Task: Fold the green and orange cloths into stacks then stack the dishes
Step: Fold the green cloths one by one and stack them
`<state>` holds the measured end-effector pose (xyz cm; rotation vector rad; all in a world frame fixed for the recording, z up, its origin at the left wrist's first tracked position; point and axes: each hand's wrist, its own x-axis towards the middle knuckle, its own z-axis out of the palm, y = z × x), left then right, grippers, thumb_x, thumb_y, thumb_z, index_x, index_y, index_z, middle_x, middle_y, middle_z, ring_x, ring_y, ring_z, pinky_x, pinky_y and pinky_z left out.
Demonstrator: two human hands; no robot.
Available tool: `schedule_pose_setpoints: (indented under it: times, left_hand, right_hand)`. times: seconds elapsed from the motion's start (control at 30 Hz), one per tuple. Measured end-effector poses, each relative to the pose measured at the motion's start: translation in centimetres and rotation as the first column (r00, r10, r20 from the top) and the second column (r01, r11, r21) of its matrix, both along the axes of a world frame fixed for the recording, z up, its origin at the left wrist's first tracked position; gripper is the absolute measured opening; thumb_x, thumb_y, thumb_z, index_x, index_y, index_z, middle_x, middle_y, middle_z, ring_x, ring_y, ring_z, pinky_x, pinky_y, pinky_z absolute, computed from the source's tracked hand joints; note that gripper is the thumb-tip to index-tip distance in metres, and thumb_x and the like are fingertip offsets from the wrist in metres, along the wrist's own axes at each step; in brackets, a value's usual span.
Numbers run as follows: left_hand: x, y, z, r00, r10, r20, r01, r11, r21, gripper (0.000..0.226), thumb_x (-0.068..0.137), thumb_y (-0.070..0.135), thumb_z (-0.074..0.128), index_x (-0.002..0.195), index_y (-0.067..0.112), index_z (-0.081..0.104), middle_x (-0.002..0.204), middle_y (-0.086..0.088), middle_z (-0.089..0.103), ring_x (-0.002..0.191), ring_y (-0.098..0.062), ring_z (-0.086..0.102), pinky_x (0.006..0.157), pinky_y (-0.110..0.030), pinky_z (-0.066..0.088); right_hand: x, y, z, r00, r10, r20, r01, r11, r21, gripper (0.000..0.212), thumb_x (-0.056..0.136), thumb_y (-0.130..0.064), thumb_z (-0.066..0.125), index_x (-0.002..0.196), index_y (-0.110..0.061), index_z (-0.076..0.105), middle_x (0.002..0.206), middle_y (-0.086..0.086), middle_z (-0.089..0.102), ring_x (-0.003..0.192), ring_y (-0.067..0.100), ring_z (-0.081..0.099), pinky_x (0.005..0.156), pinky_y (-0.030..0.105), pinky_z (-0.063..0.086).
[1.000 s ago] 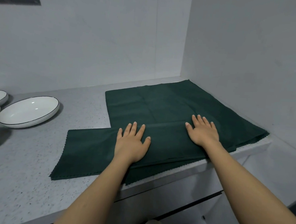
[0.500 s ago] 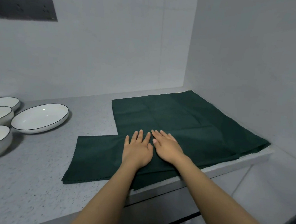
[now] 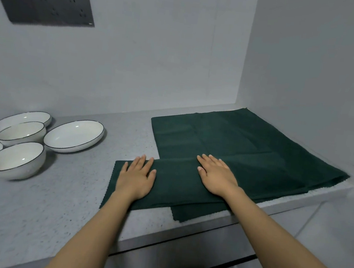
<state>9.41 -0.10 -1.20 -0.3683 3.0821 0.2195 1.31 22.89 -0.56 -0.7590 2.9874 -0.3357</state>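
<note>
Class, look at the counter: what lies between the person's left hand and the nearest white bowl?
In the head view, only bare speckled grey countertop lies between the left hand, pressed flat on the green cloth, and the nearest bowl.

Five white dishes sit on the counter: two bowls, three plates. One green cloth. Two hands.

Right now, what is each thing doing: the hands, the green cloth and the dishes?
left hand: flat, pressing the folded strip
right hand: flat, pressing the cloth
green cloth: partly folded, lying on the counter
dishes: empty, upright, side by side, not stacked
counter: holds cloth and dishes
</note>
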Motion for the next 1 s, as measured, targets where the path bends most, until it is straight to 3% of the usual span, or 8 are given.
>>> schedule_pose_setpoints:
  times: [0.2, 0.33, 0.4, 0.5, 0.6, 0.67, 0.73, 1.0]
  left_hand:
    - [0.6, -1.3, 0.0, 1.0, 0.0, -0.002, 0.0, 1.0, 0.025, 0.054, 0.102, 0.044, 0.016, 0.153, 0.03, 0.006, 0.161, 0.002, 0.0, 0.147, -0.014, -0.002, 0.119, -0.038, -0.001]
    - [0.6, -2.4, 0.6, 0.99, 0.006, -0.14, 0.011, 0.992, 0.122, 0.043, 0.102, 0.03, 0.03, 0.144, 0.033, 0.037, 0.153, 0.001, 0.03, 0.142, -0.015, 0.021, 0.115, -0.037, 0.007]
    - [0.2, -3.4, 1.1, 0.978, 0.014, -0.208, 0.003, 0.996, 0.085, 0.039, 0.1, 0.028, 0.039, 0.137, 0.037, 0.047, 0.141, 0.004, 0.046, 0.134, -0.016, 0.033, 0.112, -0.037, 0.01]
    - [-0.2, -4.8, 2.1, 0.977, 0.042, -0.209, -0.03, 0.998, 0.062, 0.035, 0.094, 0.037, 0.052, 0.129, 0.035, 0.054, 0.119, 0.003, 0.053, 0.122, -0.017, 0.041, 0.105, -0.035, 0.016]
    - [-0.8, -6.0, 3.4, 0.976, 0.115, -0.184, -0.084, 0.982, 0.17, 0.016, 0.083, 0.042, 0.067, 0.091, 0.029, 0.066, 0.093, 0.006, 0.058, 0.103, -0.015, 0.052, 0.09, -0.032, 0.027]
    - [-1.0, -6.8, 4.2, 0.971, 0.189, -0.143, -0.115, 0.904, 0.413, 0.021, 0.076, 0.036, 0.077, 0.074, 0.019, 0.063, 0.075, 0.003, 0.063, 0.081, -0.017, 0.06, 0.075, -0.03, 0.041]
    - [-0.7, -7.1, 4.9, 0.969, 0.232, -0.087, -0.129, 0.773, 0.621, 0.027, 0.071, 0.028, 0.083, 0.073, 0.011, 0.062, 0.067, -0.002, 0.062, 0.064, -0.017, 0.058, 0.061, -0.026, 0.044]
    - [0.7, -8.5, 5.6, 0.959, 0.231, 0.165, -0.276, 0.622, 0.733, 0.033, 0.065, 0.017, 0.087, 0.092, 0.006, 0.072, 0.081, -0.004, 0.073, 0.068, -0.016, 0.065, 0.057, -0.021, 0.046]
  right_hand:
    - [0.5, -0.8, 0.6, 1.0, -0.008, -0.014, 0.009, 0.999, 0.037, 0.049, 0.103, -0.027, 0.021, 0.151, -0.02, 0.015, 0.159, -0.001, 0.013, 0.146, 0.016, 0.008, 0.118, 0.033, 0.003]
    - [1.7, -2.9, 1.4, 0.988, 0.121, -0.096, -0.132, 0.985, -0.111, 0.049, 0.097, -0.015, 0.035, 0.145, -0.024, 0.033, 0.15, -0.002, 0.035, 0.138, 0.019, 0.025, 0.113, 0.03, 0.017]
    - [2.0, -4.1, 2.0, 0.979, 0.194, -0.061, -0.202, 0.965, -0.17, 0.043, 0.099, -0.024, 0.038, 0.142, -0.027, 0.04, 0.141, -0.003, 0.046, 0.13, 0.02, 0.034, 0.108, 0.03, 0.025]
    - [1.7, -5.2, 2.3, 0.974, 0.227, -0.007, -0.227, 0.97, -0.087, 0.045, 0.097, -0.045, 0.038, 0.141, -0.034, 0.039, 0.134, -0.002, 0.046, 0.123, 0.02, 0.036, 0.104, 0.032, 0.027]
    - [0.9, -5.7, 2.5, 0.976, 0.213, 0.042, -0.213, 0.977, -0.003, 0.057, 0.091, -0.061, 0.039, 0.143, -0.039, 0.033, 0.132, -0.003, 0.037, 0.123, 0.019, 0.03, 0.103, 0.032, 0.022]
    - [0.6, -6.2, 2.7, 0.975, 0.209, 0.072, -0.211, 0.977, 0.017, 0.064, 0.087, -0.066, 0.041, 0.144, -0.041, 0.029, 0.131, -0.003, 0.034, 0.124, 0.018, 0.027, 0.103, 0.032, 0.02]
    - [0.3, -6.5, 2.9, 0.974, 0.201, 0.102, -0.206, 0.978, 0.037, 0.069, 0.084, -0.069, 0.043, 0.145, -0.042, 0.026, 0.132, -0.003, 0.032, 0.125, 0.019, 0.025, 0.103, 0.032, 0.02]
    - [0.1, -6.8, 3.3, 0.956, 0.201, 0.213, -0.224, 0.97, 0.091, 0.096, 0.068, -0.077, 0.058, 0.147, -0.044, 0.015, 0.129, -0.005, 0.026, 0.126, 0.017, 0.021, 0.105, 0.029, 0.019]
